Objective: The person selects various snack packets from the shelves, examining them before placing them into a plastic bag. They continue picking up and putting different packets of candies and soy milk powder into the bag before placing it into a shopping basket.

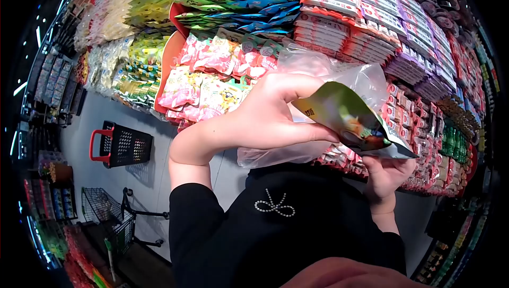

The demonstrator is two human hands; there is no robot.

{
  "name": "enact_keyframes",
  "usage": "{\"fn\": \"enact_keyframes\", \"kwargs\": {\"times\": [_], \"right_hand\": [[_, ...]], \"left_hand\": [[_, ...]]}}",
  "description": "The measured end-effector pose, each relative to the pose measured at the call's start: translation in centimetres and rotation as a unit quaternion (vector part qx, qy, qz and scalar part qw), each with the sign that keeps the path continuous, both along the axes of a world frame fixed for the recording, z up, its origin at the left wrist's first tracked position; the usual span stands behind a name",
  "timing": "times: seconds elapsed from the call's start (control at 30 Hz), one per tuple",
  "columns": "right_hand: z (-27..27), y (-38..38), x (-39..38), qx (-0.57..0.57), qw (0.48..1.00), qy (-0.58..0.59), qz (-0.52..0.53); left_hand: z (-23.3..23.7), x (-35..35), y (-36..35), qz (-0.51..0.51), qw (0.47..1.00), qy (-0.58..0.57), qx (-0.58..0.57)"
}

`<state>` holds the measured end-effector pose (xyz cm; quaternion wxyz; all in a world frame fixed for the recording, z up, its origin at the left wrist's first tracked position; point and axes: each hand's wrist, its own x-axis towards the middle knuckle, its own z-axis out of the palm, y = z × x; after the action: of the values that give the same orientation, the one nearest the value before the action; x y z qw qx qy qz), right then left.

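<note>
A green snack packet is held between both hands, tilted, over the front of the display. My left hand grips its left edge, the thumb below and a finger above. At the packet's lower right corner, my right hand pinches it, with the fingers partly hidden behind. A clear plastic bag spreads behind and below my left hand and the packet; what holds the bag cannot be made out. Pink and white packets lie just beyond my left wrist.
Stacked red and white packets, blue packets and a red divider fill the display ahead. On the floor at the left stand a black basket with a red handle and a wire cart.
</note>
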<state>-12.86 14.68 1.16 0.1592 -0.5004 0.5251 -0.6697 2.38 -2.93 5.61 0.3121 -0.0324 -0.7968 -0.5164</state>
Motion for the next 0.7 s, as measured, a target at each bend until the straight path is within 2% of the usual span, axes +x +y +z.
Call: {"fn": "enact_keyframes", "kwargs": {"times": [0.03,0.07,0.1,0.17,0.2,0.23,0.3,0.37,0.4,0.47,0.5,0.57,0.63,0.7], "right_hand": [[-0.3,0.2,0.2,0.0,0.999,-0.029,-0.027],[-0.8,0.4,-0.5,-0.011,0.999,0.024,-0.024],[-1.3,1.0,-0.2,-0.016,0.998,-0.021,-0.059],[-1.6,0.6,0.1,-0.095,0.991,-0.031,-0.092],[-1.1,0.5,-0.5,-0.052,0.997,0.032,-0.053],[-0.4,-0.2,-0.4,-0.065,0.993,0.098,-0.011],[0.6,-1.2,-0.4,-0.062,0.977,0.205,0.024],[1.2,-1.8,-0.2,-0.071,0.962,0.258,0.055],[1.3,-2.0,0.0,-0.07,0.959,0.269,0.048],[0.5,-2.1,0.3,-0.098,0.958,0.27,0.022],[1.1,-2.0,0.2,-0.082,0.964,0.25,0.032],[0.4,-1.6,-0.2,-0.084,0.976,0.2,0.034],[0.5,-1.9,-0.5,-0.087,0.971,0.22,0.041],[0.3,-2.0,-0.6,-0.086,0.972,0.213,0.042]], "left_hand": [[-0.1,0.0,-0.1,-0.002,1.0,0.002,-0.008],[-0.1,0.0,0.0,0.006,1.0,0.002,-0.008],[0.0,0.1,0.1,-0.024,0.999,0.001,0.037],[0.1,-0.1,0.1,-0.049,0.996,0.003,0.079],[0.2,-0.2,0.1,-0.053,0.998,0.028,0.017],[0.4,-0.3,-0.1,-0.057,0.996,0.053,-0.048],[0.4,0.0,0.2,-0.043,0.993,0.091,-0.068],[0.7,1.2,-0.3,-0.054,0.979,0.092,-0.173],[1.3,2.0,-0.5,-0.049,0.98,0.091,-0.173],[2.8,3.7,-0.8,0.025,0.953,0.051,-0.297],[2.7,4.6,-1.3,0.027,0.953,0.05,-0.296],[2.2,6.1,-3.0,0.162,0.952,0.165,-0.2],[2.2,7.3,-5.6,0.348,0.868,0.237,-0.263],[1.6,9.1,-8.5,0.516,0.795,0.223,-0.227]]}}
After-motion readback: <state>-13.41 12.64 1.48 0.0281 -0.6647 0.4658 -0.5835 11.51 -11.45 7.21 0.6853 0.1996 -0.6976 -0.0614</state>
